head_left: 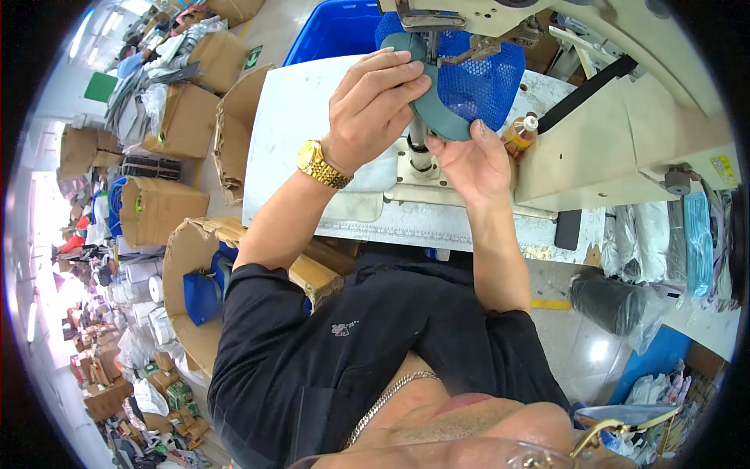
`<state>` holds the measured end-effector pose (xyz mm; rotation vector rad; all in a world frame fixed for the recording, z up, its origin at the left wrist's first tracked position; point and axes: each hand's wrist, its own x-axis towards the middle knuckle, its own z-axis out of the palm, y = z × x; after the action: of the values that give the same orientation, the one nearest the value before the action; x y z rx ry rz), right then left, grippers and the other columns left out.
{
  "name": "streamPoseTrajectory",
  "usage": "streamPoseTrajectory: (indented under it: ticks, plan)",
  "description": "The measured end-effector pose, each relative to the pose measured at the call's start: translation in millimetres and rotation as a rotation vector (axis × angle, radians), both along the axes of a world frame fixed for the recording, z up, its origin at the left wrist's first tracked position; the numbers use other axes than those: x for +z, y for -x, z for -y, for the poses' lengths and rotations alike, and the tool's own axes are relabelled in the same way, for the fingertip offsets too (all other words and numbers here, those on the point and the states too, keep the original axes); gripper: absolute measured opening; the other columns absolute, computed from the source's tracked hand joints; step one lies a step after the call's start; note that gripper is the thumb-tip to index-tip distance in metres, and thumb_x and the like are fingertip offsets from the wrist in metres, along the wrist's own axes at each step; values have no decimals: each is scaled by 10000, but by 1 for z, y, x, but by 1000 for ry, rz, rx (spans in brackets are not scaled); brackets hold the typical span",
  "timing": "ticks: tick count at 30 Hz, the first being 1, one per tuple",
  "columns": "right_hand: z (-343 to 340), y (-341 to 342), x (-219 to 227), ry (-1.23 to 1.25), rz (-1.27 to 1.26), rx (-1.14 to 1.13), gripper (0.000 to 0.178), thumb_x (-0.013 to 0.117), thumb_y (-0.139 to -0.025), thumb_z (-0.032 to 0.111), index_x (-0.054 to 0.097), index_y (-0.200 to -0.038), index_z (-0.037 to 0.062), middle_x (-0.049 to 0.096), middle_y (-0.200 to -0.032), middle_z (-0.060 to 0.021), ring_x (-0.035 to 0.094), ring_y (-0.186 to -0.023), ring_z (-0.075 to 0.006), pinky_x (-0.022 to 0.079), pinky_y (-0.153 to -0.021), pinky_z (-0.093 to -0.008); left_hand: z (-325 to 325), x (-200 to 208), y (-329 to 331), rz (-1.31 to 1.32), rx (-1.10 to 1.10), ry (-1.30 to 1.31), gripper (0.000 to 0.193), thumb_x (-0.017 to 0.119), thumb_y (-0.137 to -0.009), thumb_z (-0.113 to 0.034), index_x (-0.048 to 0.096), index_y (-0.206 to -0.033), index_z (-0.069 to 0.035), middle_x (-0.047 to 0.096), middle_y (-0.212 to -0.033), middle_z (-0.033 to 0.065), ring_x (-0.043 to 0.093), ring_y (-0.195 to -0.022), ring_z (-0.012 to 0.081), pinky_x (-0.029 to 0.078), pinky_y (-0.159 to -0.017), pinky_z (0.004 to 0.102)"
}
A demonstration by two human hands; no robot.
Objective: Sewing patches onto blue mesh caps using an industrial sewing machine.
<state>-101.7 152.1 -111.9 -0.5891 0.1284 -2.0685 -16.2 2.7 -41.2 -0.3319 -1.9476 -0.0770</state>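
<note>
Fig.: stitching step at an industrial sewing machine point(500, 12). A shoe upper point(457, 86) of blue mesh w/ teal trim sat on the post under the needle, over the white work table point(289, 133). Left hand point(371, 105), gold watch at wrist, was curled over the teal edge, fingers closed on it. Right hand point(473, 160) cupped the piece from below, fingers half open, pinching the rim. Next move prob. calls for turning the upper steadily, both hands feeding the seam line. A small oil bottle point(519, 134) stood just beside the right hand.

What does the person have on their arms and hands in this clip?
Both hands are bare, no gloves. The left hand has a gold link-band wristwatch at the wrist. The right hand carries nothing. Short black shirt sleeves end above the elbows, leaving the forearms uncovered.
</note>
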Motion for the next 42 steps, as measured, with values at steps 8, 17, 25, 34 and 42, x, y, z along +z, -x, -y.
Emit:
streamPoseTrajectory:
  ticks: [8, 17, 25, 34, 42]
  plan:
    - [2, 1, 4, -24, -36, -48, 378, 582, -909, 195, 514, -1263, 82, 581, -1247, -82, 551, -1131, -209, 480, -837, -374, 1, -1, 0, 16, -11, -25, 329, 679, -631, 88, 705, -934, -40, 667, -1026, 77, 632, -1017, 260, 534, -887, 377]
    - [5, 5, 8, -55, -69, -88, 363, 556, -927, 209, 511, -1266, 84, 574, -1259, -91, 556, -1114, -217, 475, -825, -358, -3, -6, 2, -12, -26, -38, 303, 695, -636, 36, 709, -929, -39, 660, -1001, 70, 632, -993, 252, 540, -871, 372]
    - [12, 8, 3, 120, 371, 44, 359, 512, -966, 267, 500, -1278, 90, 575, -1238, -106, 549, -1036, -216, 463, -790, -340, -5, -8, 5, -15, 3, -72, 296, 713, -646, 15, 709, -937, -37, 657, -1021, 79, 629, -1001, 264, 531, -883, 387]
    - [-5, 2, -7, 0, 211, -36, 409, 565, -926, 279, 493, -1278, 81, 596, -1193, -105, 574, -957, -212, 454, -792, -365, -11, -11, -1, -18, 16, -58, 284, 733, -627, 8, 715, -905, -45, 658, -1003, 69, 619, -1016, 258, 524, -889, 387]
    - [-5, 5, -9, 20, 150, -9, 386, 568, -919, 254, 517, -1255, 72, 616, -1173, -123, 597, -961, -214, 454, -795, -375, -10, -11, 5, -19, -35, -181, 312, 703, -617, 63, 709, -915, -30, 660, -1024, 86, 634, -1023, 278, 521, -914, 416]
